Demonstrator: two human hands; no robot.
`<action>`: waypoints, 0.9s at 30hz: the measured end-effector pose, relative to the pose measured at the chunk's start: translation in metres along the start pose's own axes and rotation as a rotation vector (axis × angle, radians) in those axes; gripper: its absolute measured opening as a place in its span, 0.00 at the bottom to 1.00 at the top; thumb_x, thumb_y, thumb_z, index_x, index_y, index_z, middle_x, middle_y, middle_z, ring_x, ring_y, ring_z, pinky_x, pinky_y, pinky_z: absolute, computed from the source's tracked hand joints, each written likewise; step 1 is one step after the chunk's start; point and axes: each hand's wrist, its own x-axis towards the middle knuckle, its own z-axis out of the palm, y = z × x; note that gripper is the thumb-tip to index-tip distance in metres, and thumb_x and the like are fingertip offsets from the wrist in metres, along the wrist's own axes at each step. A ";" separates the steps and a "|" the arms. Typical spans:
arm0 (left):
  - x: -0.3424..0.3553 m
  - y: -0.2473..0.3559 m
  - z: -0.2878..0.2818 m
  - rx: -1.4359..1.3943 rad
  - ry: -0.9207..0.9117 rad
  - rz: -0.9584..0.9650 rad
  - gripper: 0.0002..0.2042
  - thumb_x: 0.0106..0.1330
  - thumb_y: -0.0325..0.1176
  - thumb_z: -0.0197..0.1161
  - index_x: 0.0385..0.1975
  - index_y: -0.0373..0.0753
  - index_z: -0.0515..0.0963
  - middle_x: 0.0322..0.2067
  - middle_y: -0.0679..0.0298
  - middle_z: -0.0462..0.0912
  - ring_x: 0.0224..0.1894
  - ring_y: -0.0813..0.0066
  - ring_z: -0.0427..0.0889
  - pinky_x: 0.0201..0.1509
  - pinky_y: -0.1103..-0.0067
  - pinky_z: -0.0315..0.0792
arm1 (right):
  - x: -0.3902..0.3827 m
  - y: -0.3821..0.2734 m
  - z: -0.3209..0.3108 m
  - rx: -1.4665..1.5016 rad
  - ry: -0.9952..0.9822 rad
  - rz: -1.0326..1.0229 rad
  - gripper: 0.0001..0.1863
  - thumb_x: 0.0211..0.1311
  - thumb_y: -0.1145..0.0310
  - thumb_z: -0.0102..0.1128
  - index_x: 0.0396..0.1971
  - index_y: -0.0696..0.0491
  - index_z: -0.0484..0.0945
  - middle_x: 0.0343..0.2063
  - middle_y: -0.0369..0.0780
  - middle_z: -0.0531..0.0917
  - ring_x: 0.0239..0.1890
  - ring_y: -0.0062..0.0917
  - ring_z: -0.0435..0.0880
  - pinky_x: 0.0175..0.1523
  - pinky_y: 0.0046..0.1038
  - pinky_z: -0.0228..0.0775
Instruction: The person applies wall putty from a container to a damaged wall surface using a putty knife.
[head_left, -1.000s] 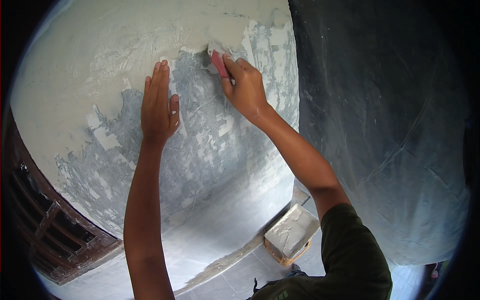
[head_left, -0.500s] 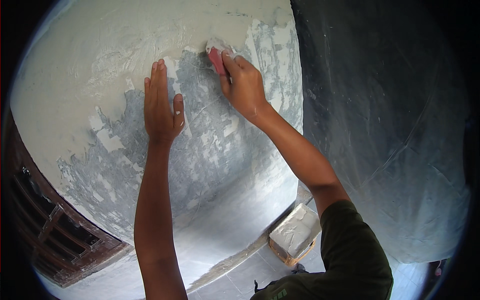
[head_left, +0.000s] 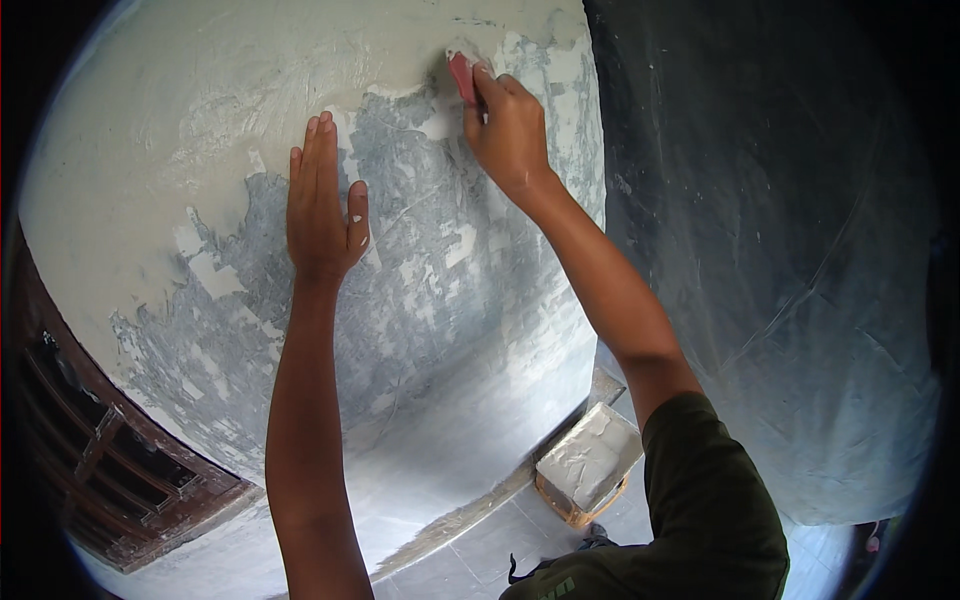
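The wall (head_left: 170, 110) has smooth off-white putty across its upper part and a mottled grey, scraped surface below. My left hand (head_left: 325, 205) lies flat against it where putty meets grey, fingers stretched out and holding nothing. Up and to the right, my right hand (head_left: 505, 135) grips a red-handled scraper (head_left: 462, 80), which is at the upper edge of the grey patch with whitish putty smeared about its blade. The blade is mostly hidden.
At lower left is a brown wooden barred window (head_left: 100, 440). A dark plastic sheet (head_left: 770, 250) hangs on the right. A rectangular container of putty (head_left: 588, 458) rests on a wicker-coloured support on the grey tiled floor (head_left: 475, 555) below.
My right hand and the scraper have moved up and to the right along the wall. My left hand stays flat, in nearly the same place.
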 end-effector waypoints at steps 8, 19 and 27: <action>-0.003 -0.002 0.001 0.021 -0.027 -0.017 0.27 0.75 0.40 0.41 0.71 0.32 0.57 0.70 0.50 0.62 0.74 0.53 0.58 0.76 0.56 0.48 | -0.047 0.029 0.042 -0.116 -0.085 -0.083 0.24 0.51 0.80 0.61 0.52 0.62 0.76 0.34 0.50 0.80 0.36 0.44 0.82 0.39 0.41 0.78; 0.001 0.003 0.007 0.048 -0.030 0.017 0.28 0.69 0.33 0.48 0.70 0.34 0.58 0.69 0.52 0.64 0.73 0.55 0.59 0.75 0.57 0.52 | 0.016 0.074 0.019 -0.158 0.061 -0.172 0.21 0.52 0.81 0.60 0.49 0.64 0.77 0.30 0.50 0.80 0.31 0.45 0.81 0.39 0.39 0.76; -0.001 0.000 0.002 0.083 -0.072 0.012 0.28 0.70 0.33 0.48 0.70 0.34 0.58 0.69 0.52 0.64 0.74 0.56 0.59 0.75 0.57 0.53 | -0.061 0.037 0.004 0.179 -0.061 -0.141 0.28 0.47 0.82 0.64 0.54 0.61 0.78 0.29 0.48 0.78 0.30 0.40 0.80 0.36 0.36 0.76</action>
